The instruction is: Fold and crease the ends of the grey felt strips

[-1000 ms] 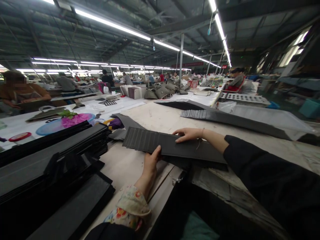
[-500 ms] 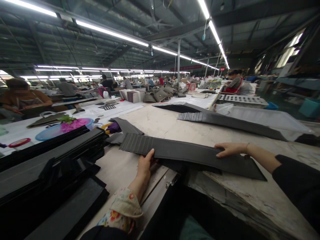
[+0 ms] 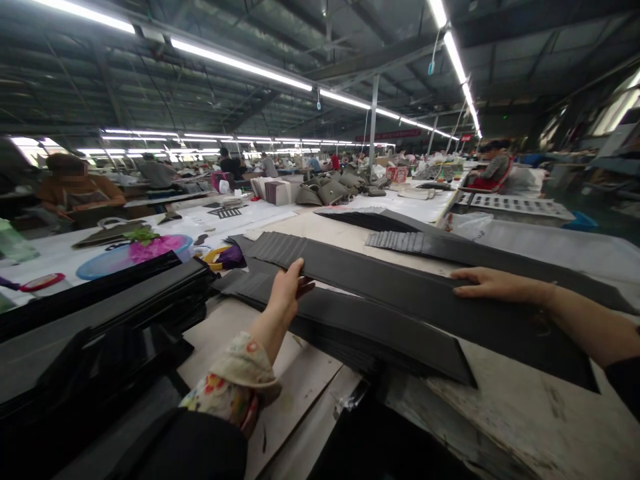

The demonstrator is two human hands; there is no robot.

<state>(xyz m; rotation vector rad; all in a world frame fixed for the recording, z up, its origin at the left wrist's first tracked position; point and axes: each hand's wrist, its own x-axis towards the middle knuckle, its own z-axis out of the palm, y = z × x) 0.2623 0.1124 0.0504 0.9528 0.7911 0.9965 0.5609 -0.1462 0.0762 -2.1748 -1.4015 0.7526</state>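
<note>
A long stack of dark grey flat strips (image 3: 380,283), its left end fanned out in steps, lies slanted across both my hands. My left hand (image 3: 287,287) grips its near edge by the fanned end, thumb on top and the other fingers partly hidden underneath. Near the stack's right part, my right hand (image 3: 495,287) holds the far edge, with a thumb and a finger showing over the strips. Closer to me, a second pile of dark strips (image 3: 370,327) rests on the table, apart from my fingers.
Thick piles of black strips (image 3: 125,313) stand at the left. More fanned strips (image 3: 450,245) lie beyond my hands, beside a translucent plastic bin (image 3: 560,243). A blue plate (image 3: 100,263) with pink material and a yellow tape roll (image 3: 215,257) sit far left. A person (image 3: 80,187) sits behind.
Both hands have carried the held strips away from me, so the pile underneath now shows. The camera view has turned slightly left.
</note>
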